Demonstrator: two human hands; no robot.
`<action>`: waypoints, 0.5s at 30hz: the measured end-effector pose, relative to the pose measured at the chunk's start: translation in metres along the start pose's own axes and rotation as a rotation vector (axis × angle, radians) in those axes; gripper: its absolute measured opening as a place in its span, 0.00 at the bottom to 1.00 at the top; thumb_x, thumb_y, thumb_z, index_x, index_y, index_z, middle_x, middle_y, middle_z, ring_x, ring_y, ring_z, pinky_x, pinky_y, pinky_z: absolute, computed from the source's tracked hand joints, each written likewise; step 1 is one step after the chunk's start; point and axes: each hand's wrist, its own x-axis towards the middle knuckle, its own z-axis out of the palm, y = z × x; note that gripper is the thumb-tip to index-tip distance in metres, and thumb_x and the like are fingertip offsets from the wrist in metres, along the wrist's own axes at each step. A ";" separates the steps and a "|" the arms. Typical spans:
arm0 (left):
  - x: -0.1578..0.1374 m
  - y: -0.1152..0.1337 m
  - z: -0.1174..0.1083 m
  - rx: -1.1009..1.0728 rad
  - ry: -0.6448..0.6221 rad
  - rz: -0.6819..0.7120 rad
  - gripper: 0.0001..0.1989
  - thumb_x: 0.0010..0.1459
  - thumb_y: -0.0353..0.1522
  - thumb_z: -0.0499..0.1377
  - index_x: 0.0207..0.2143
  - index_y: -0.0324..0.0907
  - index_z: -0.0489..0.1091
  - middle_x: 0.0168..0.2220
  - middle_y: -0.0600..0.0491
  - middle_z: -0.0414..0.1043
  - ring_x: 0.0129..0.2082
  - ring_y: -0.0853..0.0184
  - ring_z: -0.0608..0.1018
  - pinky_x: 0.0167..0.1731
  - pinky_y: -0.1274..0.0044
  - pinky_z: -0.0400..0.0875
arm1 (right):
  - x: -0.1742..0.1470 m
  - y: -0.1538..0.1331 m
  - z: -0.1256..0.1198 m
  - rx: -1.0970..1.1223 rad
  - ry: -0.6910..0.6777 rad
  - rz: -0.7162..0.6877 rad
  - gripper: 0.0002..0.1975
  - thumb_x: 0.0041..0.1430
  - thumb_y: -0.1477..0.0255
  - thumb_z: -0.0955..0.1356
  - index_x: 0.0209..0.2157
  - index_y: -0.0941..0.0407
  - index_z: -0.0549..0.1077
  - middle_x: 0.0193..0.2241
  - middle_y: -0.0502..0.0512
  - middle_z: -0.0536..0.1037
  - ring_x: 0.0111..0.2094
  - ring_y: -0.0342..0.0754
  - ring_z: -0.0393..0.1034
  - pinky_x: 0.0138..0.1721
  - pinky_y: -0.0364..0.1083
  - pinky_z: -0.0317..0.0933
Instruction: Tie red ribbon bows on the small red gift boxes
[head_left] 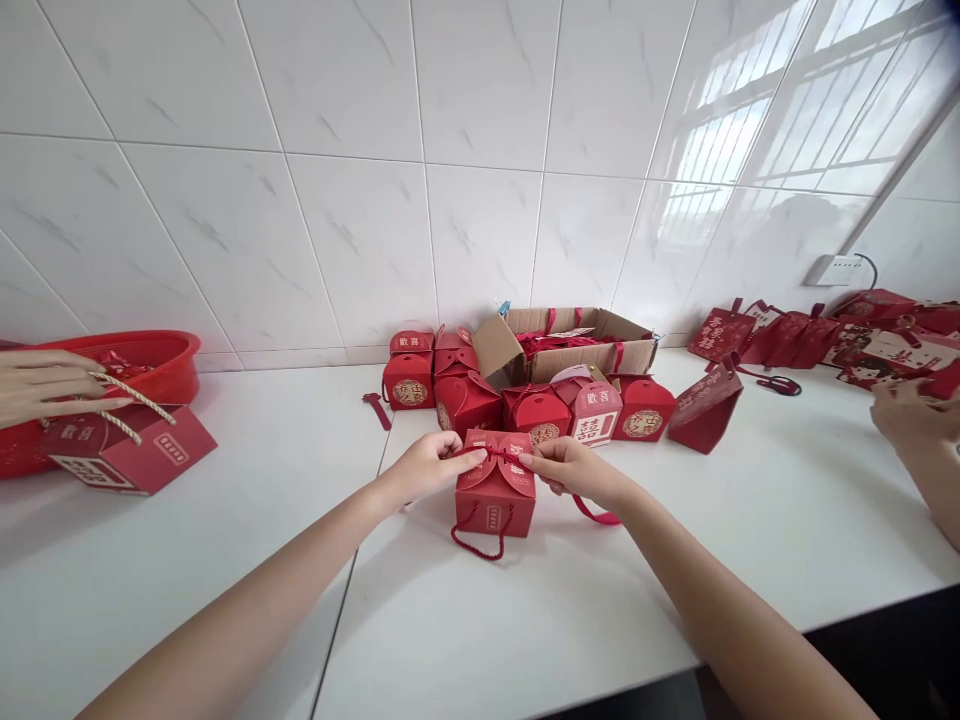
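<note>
In the middle of the table stands a red gift box [495,505] with folded top flaps and a twisted cord handle [480,553] hanging down its front. A red ribbon [501,453] crosses the top, knotted or looped at the centre. My left hand [431,463] pinches the ribbon from the left side, thumb and finger pressed together. From the right, my right hand [574,468] pinches the ribbon's other side. A longer ribbon end [598,515] curls onto the table below my right hand.
Several finished-looking red boxes [411,382] stand behind, before a cardboard box [592,355] of ribbons. At left, another person's hand [52,385] holds a corded box [142,450] by a red basin [150,355]. At right are another person's hands [911,415], scissors [778,384] and flat red packages [802,335].
</note>
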 end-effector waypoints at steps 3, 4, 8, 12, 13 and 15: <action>0.003 -0.004 0.002 -0.095 -0.040 -0.021 0.23 0.47 0.51 0.61 0.23 0.41 0.59 0.24 0.58 0.62 0.25 0.71 0.65 0.24 0.80 0.57 | 0.003 -0.004 -0.002 -0.002 0.023 -0.031 0.28 0.53 0.49 0.66 0.18 0.56 0.51 0.18 0.43 0.50 0.19 0.38 0.45 0.22 0.42 0.41; 0.004 -0.005 0.003 -0.129 -0.049 -0.027 0.22 0.48 0.50 0.61 0.23 0.41 0.60 0.25 0.57 0.63 0.25 0.71 0.67 0.25 0.79 0.59 | 0.005 -0.004 -0.001 -0.005 0.041 -0.044 0.28 0.53 0.49 0.66 0.18 0.56 0.50 0.18 0.43 0.49 0.20 0.38 0.44 0.22 0.43 0.41; 0.004 -0.007 0.007 -0.266 -0.096 -0.026 0.18 0.50 0.47 0.62 0.33 0.41 0.68 0.35 0.53 0.72 0.34 0.66 0.75 0.32 0.77 0.67 | 0.011 0.001 0.008 0.049 0.112 -0.064 0.28 0.54 0.52 0.67 0.18 0.56 0.50 0.18 0.44 0.50 0.21 0.38 0.43 0.22 0.43 0.40; 0.004 -0.007 0.008 -0.273 -0.103 -0.003 0.19 0.50 0.46 0.62 0.37 0.41 0.69 0.37 0.51 0.73 0.37 0.63 0.75 0.35 0.75 0.69 | 0.012 0.010 0.018 0.171 0.170 -0.100 0.28 0.54 0.56 0.68 0.17 0.56 0.50 0.18 0.44 0.51 0.21 0.38 0.44 0.23 0.43 0.40; 0.004 -0.007 0.008 -0.278 -0.102 0.010 0.18 0.50 0.46 0.62 0.34 0.41 0.68 0.35 0.52 0.73 0.35 0.65 0.75 0.33 0.76 0.68 | 0.012 0.012 0.019 0.201 0.164 -0.114 0.27 0.55 0.56 0.68 0.17 0.56 0.50 0.18 0.44 0.50 0.22 0.38 0.44 0.24 0.43 0.40; 0.005 -0.009 0.008 -0.302 -0.113 0.013 0.18 0.51 0.47 0.60 0.28 0.41 0.66 0.29 0.54 0.69 0.28 0.68 0.72 0.28 0.78 0.65 | 0.011 0.015 0.019 0.255 0.138 -0.123 0.27 0.55 0.56 0.68 0.17 0.56 0.50 0.18 0.44 0.50 0.22 0.38 0.43 0.24 0.43 0.39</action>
